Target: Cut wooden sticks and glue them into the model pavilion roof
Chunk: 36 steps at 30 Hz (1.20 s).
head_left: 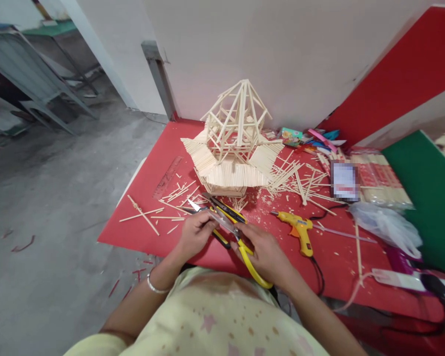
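Note:
My right hand is closed around a pair of scissors with a yellow handle. Their silver blade points up and left, toward my left hand. The fingers of my left hand are pinched at the blade's far end; whether a small piece is between them cannot be seen. Just beyond both hands lies a black and yellow tool, partly covered. A pointed metal blade shows beside my left fingers. Behind these stands a model building of thin wooden sticks, with an open-framed pointed roof.
Loose sticks and shavings lie on the red tabletop. A yellow glue gun rests to the right, its cord trailing off the edge. Farther right are a plastic bag, packed sticks and a power strip. A ruler lies left.

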Available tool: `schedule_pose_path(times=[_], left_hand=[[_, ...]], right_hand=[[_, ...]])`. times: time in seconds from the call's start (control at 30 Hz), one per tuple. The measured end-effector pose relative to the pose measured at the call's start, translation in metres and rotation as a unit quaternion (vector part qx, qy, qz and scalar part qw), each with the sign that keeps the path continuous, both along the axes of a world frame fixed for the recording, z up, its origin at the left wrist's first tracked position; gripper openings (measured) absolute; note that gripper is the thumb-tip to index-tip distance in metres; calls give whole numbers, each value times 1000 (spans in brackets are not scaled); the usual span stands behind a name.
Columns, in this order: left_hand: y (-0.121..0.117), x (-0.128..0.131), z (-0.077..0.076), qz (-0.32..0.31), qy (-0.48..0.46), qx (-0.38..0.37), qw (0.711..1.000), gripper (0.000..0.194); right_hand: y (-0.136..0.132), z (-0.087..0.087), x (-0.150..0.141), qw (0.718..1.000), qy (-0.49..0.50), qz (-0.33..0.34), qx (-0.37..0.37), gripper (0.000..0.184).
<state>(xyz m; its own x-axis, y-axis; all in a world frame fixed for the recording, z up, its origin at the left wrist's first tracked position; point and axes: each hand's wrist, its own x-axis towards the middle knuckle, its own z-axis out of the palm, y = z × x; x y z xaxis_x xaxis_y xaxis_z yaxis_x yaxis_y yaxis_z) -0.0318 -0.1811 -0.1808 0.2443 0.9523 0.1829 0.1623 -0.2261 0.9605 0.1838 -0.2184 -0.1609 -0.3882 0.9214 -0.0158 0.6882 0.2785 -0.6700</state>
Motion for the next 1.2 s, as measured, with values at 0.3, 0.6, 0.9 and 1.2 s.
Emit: schedule_pose_path(times=[0.3,0.6,0.9,1.2], left_hand=[[-10,0,-5,22,-10,-1,1000,19],[-18,-15,-18,12,-55,-33,998,28],[-17,-20,-20,-11,-102,-41,994,22],[-14,-19,-19,-37,-160,-96,982,20]], right_hand=[[-8,-17,-2,1000,12,2,1,32],[-5,-13,-5,993,-110,13,36,39],[-2,6,-12,991,-124,41,38,42],[-2,-13,-9,996,-48,43,54,38]])
